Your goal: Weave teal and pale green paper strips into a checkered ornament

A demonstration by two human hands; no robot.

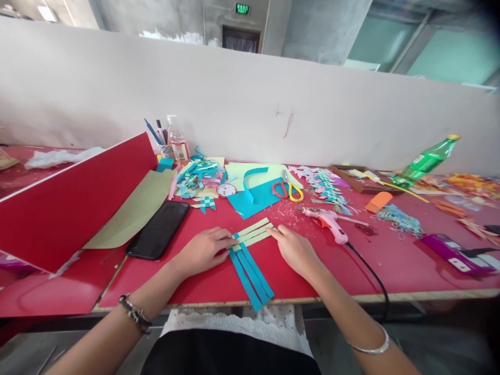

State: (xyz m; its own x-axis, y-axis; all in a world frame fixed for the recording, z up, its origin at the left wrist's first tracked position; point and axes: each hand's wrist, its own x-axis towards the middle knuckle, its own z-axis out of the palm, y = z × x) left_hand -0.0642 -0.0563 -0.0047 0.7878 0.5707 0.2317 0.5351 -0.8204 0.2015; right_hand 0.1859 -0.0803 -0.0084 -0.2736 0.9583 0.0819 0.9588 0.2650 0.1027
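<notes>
Pale yellow paper strips point(255, 237) cross blue paper strips point(253, 276) on the red table in front of me. Where they interlace, my left hand point(209, 250) grips the paper between thumb and fingers. At the far right end of the yellow strips, my right hand point(292, 250) pinches a strip tip. The blue strips fan down towards the table's front edge. Just beyond lies a small woven blue-and-yellow paper piece point(205, 203), near a roll of tape point(225, 190).
A black phone point(158, 229) lies left of my hands, before a standing red board point(78, 198). Scissors point(288, 190) rest on a blue sheet point(246, 203). To the right are a pink glue gun point(328, 221), its cord, a purple power strip point(457, 255) and a tilted green bottle point(427, 161).
</notes>
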